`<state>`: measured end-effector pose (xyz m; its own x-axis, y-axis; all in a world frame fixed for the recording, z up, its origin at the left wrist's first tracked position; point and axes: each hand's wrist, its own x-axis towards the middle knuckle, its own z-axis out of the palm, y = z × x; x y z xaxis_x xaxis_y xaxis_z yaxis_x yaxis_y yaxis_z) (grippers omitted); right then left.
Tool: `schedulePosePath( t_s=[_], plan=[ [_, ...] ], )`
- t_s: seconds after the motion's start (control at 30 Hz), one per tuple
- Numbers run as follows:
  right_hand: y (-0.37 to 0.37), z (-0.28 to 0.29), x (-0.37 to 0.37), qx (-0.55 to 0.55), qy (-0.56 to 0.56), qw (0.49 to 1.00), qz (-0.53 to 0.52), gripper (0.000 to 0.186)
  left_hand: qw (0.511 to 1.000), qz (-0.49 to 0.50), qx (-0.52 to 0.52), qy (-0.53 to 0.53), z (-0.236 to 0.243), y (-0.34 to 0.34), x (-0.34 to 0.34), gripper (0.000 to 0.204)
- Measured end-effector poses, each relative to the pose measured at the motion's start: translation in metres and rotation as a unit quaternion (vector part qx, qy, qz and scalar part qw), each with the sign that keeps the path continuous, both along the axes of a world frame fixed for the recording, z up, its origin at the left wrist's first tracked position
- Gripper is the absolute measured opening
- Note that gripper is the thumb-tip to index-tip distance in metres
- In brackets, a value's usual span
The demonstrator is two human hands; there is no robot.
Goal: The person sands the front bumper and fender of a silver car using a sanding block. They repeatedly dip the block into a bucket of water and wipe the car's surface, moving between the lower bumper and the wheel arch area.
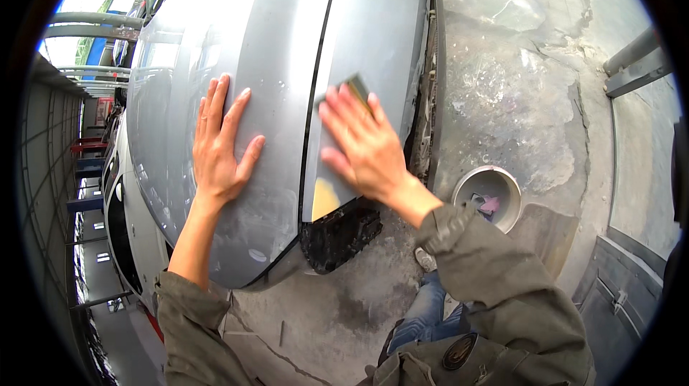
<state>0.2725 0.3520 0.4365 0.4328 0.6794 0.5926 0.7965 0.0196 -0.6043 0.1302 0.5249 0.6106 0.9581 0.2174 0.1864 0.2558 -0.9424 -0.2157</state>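
Pressing a small sanding block (357, 87) flat against the grey car panel (373, 34), the right hand (366, 145) has its grip closed over it, fingers spread on top. It looks light and stiff, best held from above. The left hand (219, 145) lies open, holding nothing, on the neighbouring panel (215, 34); a bucket (488, 196) stands on the concrete floor (517, 84).

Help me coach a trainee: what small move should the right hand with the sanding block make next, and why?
Probably slide the sanding block down toward the yellowish patch near the grey panel edge. The right hand presses the block higher up, while the left hand lies flat on the neighbouring panel.
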Motion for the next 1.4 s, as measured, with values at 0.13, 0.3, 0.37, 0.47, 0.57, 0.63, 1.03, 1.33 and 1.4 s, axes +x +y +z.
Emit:
schedulePosePath(
  t_s=[0.13, 0.3, 0.37, 0.47, 0.57, 0.63, 1.03, 1.33, 1.4],
  plan=[
    [-0.011, 0.001, -0.046, 0.01, 0.085, 0.996, -0.022, 0.07, 1.0, -0.009, -0.005, -0.007, -0.007, 0.002, 0.005, 0.067],
    [-0.013, -0.01, -0.007, 0.001, -0.013, 0.999, 0.034, 0.055, 1.0, -0.01, -0.005, -0.003, -0.004, 0.003, 0.0, 0.064],
    [0.017, 0.001, 0.028, 0.023, 0.002, 0.999, -0.04, 0.051, 1.0, -0.021, -0.009, -0.007, -0.006, 0.003, 0.006, 0.064],
    [0.013, 0.004, -0.022, 0.043, 0.089, 0.993, -0.071, 0.06, 1.0, -0.019, -0.003, -0.007, -0.009, 0.004, 0.003, 0.065],
    [-0.039, -0.02, -0.078, -0.009, 0.083, 0.996, 0.043, 0.07, 1.0, -0.008, 0.008, 0.001, -0.003, 0.004, -0.003, 0.066],
    [-0.029, -0.036, -0.049, -0.041, 0.015, 0.997, 0.06, 0.088, 1.0, -0.012, 0.0, 0.002, -0.011, 0.004, -0.001, 0.066],
    [-0.023, -0.033, -0.08, -0.017, 0.079, 0.997, 0.018, 0.097, 1.0, -0.017, -0.005, 0.01, -0.012, 0.004, 0.001, 0.065],
    [0.064, -0.006, 0.094, 0.031, 0.156, 0.98, -0.123, 0.093, 1.0, -0.025, -0.003, 0.012, -0.008, 0.002, 0.007, 0.065],
    [0.037, -0.014, 0.015, 0.011, 0.123, 0.985, -0.123, 0.093, 1.0, -0.026, 0.007, 0.016, -0.011, 0.006, 0.002, 0.066]
  ],
)
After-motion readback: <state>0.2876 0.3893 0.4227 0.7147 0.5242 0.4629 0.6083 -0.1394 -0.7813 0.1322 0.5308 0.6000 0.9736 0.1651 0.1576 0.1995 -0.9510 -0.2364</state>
